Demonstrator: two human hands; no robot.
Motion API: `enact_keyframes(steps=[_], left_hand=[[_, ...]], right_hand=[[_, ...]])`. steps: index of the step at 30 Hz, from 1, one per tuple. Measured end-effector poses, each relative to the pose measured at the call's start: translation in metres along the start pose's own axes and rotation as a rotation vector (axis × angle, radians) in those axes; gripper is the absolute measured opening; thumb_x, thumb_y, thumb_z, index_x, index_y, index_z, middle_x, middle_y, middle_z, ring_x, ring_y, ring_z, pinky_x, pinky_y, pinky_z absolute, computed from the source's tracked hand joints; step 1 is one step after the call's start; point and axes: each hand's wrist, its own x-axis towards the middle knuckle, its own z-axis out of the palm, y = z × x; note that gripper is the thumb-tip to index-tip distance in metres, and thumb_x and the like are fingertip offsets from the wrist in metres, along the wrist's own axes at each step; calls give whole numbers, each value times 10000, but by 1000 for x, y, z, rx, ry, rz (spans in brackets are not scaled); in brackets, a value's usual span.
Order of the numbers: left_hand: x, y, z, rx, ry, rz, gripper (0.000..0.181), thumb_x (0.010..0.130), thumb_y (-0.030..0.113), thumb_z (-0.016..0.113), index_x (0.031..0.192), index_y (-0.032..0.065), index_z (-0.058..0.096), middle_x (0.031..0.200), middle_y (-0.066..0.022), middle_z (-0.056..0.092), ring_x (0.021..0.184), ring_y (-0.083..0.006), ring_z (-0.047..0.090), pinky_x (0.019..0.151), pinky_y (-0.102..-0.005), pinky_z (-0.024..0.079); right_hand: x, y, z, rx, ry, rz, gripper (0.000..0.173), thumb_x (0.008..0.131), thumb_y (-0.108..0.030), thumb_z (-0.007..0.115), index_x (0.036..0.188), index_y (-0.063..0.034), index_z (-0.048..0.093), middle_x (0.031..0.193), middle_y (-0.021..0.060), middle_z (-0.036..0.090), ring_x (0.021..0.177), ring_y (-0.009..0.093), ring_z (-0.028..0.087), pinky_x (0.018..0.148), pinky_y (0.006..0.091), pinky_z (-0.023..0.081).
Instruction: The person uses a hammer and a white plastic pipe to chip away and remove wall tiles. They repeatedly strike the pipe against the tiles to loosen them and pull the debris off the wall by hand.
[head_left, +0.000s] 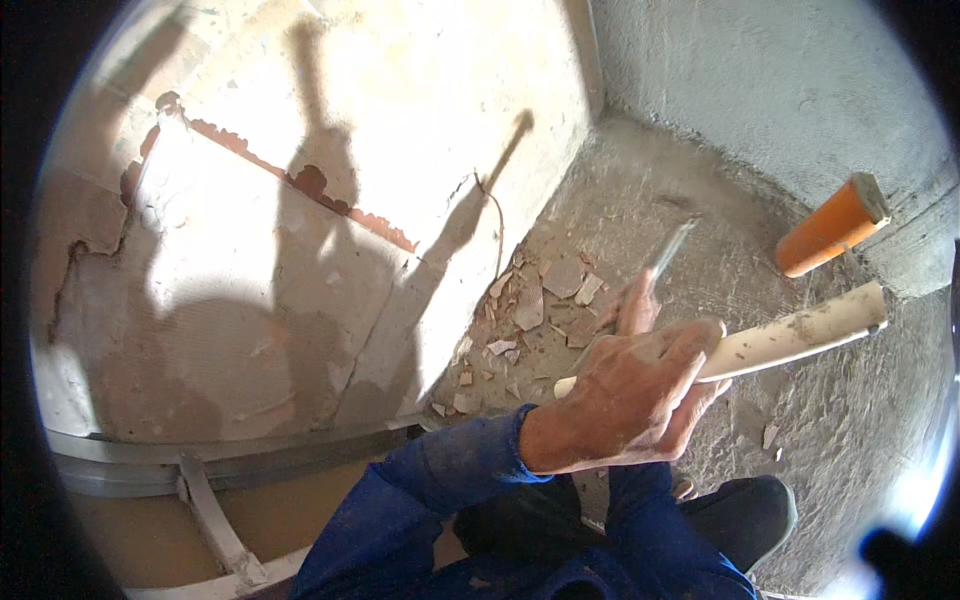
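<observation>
My left hand (619, 394) is closed around a long cream-coloured strip (799, 334), perhaps a length of plastic pipe or trim, spotted with dried mortar. The strip slants up to the right, and its short other end shows by the wrist. Beyond that hand, my right hand (636, 304) is partly hidden and blurred. It grips a slim metal tool (675, 244) that points away from me; whether it is a blade or a chisel I cannot tell. My right forearm passes beneath the left hand.
Broken tile and plaster pieces (529, 304) litter the rough concrete floor (750, 300) along the wall. An orange pipe stub (829, 229) stands by the grey wall (757, 82). Red brick shows through the chipped, sunlit wall (315, 184). A metal frame (214, 517) lies lower left.
</observation>
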Motion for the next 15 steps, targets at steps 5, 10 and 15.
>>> enact_keyframes(steps=[5,10,15], left_hand=[[-5,1,-15,-23,-12,-80,411,801,65,701,1128,-16,465,840,-182,602,615,-313,638,515,-384,492],[9,-4,-6,11,97,10,394,814,83,694,1124,-14,469,799,-172,600,609,-305,640,510,-390,492],[12,-6,4,87,71,31,361,839,101,667,1118,-21,471,811,-181,601,624,-324,640,531,-406,496]], right_hand=[[-2,-68,42,598,71,-267,549,939,-621,484,753,-105,514,577,21,478,491,151,485,418,317,381],[-20,33,115,-17,-70,-39,544,941,-618,483,766,-103,513,576,21,476,488,152,483,419,319,385],[-2,68,48,-202,-140,246,540,943,-615,481,779,-101,512,575,21,475,485,154,480,419,320,389]])
